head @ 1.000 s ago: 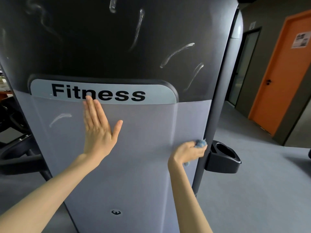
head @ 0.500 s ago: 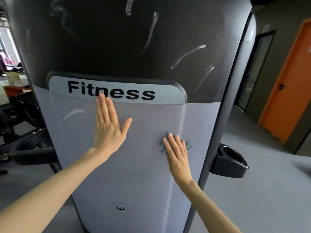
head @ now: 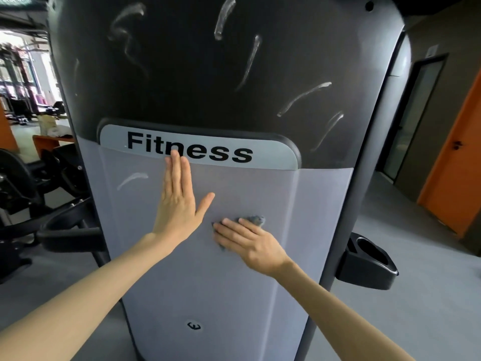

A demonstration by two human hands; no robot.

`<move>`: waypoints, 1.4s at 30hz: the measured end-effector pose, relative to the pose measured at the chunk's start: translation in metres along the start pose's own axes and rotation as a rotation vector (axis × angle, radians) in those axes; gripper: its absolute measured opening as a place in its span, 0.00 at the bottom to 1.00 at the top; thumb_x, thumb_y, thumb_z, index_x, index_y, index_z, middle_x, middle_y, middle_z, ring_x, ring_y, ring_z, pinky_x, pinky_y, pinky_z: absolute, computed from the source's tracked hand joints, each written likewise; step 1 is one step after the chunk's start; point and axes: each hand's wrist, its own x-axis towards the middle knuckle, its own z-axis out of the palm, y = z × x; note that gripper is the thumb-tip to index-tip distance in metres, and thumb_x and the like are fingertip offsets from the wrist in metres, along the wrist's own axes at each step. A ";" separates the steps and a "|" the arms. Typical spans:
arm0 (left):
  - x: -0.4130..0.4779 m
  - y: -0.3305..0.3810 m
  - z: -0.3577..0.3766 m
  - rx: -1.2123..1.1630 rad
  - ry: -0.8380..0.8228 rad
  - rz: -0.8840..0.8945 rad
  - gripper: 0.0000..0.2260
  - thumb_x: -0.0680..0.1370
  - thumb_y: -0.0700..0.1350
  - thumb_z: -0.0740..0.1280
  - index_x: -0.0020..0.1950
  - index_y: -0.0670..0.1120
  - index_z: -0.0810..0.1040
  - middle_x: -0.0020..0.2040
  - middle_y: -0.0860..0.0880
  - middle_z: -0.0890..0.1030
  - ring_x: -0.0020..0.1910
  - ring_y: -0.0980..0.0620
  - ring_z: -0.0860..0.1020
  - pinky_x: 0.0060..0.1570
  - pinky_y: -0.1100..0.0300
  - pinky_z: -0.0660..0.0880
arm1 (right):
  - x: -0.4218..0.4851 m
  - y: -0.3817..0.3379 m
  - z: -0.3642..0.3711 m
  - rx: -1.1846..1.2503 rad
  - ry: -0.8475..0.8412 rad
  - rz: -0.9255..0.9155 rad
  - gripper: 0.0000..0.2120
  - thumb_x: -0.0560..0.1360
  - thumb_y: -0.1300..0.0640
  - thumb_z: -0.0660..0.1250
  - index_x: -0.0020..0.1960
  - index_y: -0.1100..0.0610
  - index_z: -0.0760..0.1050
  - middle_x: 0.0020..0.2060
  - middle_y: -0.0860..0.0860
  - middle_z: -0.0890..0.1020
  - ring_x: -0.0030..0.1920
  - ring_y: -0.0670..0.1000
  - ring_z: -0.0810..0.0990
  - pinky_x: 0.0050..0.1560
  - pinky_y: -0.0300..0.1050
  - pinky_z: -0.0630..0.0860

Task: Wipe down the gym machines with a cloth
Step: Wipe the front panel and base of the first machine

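A tall gym machine shroud fills the view, with a light grey lower panel (head: 234, 295), a dark upper part (head: 197, 74) streaked with white smears, and a "Fitness" label (head: 190, 148). My left hand (head: 178, 201) lies flat on the grey panel, fingers straight and pointing up to the label. My right hand (head: 247, 243) presses a small blue-grey cloth (head: 256, 220) flat against the panel, just right of the left thumb, fingers pointing left. Most of the cloth is hidden under the palm.
A black cup holder (head: 367, 261) juts from the machine's right side. An orange door (head: 458, 162) and a dark doorway (head: 411, 115) stand at right. Other black gym equipment (head: 39, 194) sits at left on the grey floor (head: 416, 256). A white smear (head: 131, 179) marks the panel's left.
My right hand slid the cloth leftward across the grey panel from its right edge toward the left hand, turning its fingers from upward to leftward. The left hand stayed in place.
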 end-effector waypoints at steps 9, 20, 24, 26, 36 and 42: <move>-0.004 -0.018 -0.029 -0.013 -0.009 0.088 0.34 0.79 0.42 0.67 0.79 0.38 0.53 0.80 0.40 0.50 0.80 0.43 0.49 0.77 0.45 0.51 | 0.085 0.054 -0.053 -0.015 0.383 0.509 0.26 0.75 0.70 0.61 0.72 0.59 0.69 0.72 0.54 0.71 0.74 0.54 0.62 0.77 0.50 0.49; -0.001 -0.048 -0.052 -0.112 -0.055 0.210 0.28 0.77 0.34 0.63 0.77 0.42 0.63 0.80 0.47 0.57 0.78 0.49 0.57 0.78 0.52 0.50 | 0.118 0.023 -0.049 0.090 0.437 0.681 0.27 0.74 0.72 0.61 0.73 0.60 0.68 0.73 0.55 0.68 0.75 0.55 0.61 0.77 0.52 0.52; 0.002 -0.073 -0.056 -0.133 -0.044 0.216 0.26 0.79 0.39 0.59 0.77 0.41 0.62 0.79 0.46 0.59 0.78 0.49 0.57 0.78 0.53 0.51 | 0.125 0.013 -0.043 0.117 0.434 0.694 0.29 0.73 0.72 0.62 0.73 0.60 0.67 0.72 0.56 0.69 0.75 0.56 0.61 0.77 0.52 0.51; 0.003 -0.080 -0.054 -0.156 -0.027 0.197 0.27 0.78 0.38 0.61 0.77 0.40 0.62 0.79 0.45 0.59 0.79 0.48 0.56 0.77 0.53 0.52 | 0.139 0.007 -0.041 0.102 0.358 0.566 0.28 0.73 0.69 0.64 0.73 0.60 0.68 0.73 0.55 0.69 0.75 0.55 0.62 0.77 0.51 0.53; 0.023 -0.131 -0.064 -0.155 -0.010 0.339 0.24 0.79 0.37 0.59 0.77 0.39 0.63 0.78 0.43 0.61 0.78 0.47 0.59 0.77 0.50 0.54 | 0.191 -0.018 -0.028 -0.008 0.267 0.466 0.23 0.75 0.67 0.63 0.71 0.59 0.72 0.71 0.54 0.71 0.73 0.53 0.65 0.75 0.52 0.59; 0.028 -0.167 -0.073 -0.184 0.050 0.155 0.25 0.80 0.44 0.55 0.77 0.39 0.61 0.79 0.43 0.59 0.79 0.48 0.56 0.78 0.51 0.50 | 0.234 -0.028 -0.022 -0.065 0.231 0.418 0.25 0.76 0.69 0.63 0.72 0.60 0.70 0.72 0.53 0.71 0.74 0.53 0.65 0.77 0.51 0.56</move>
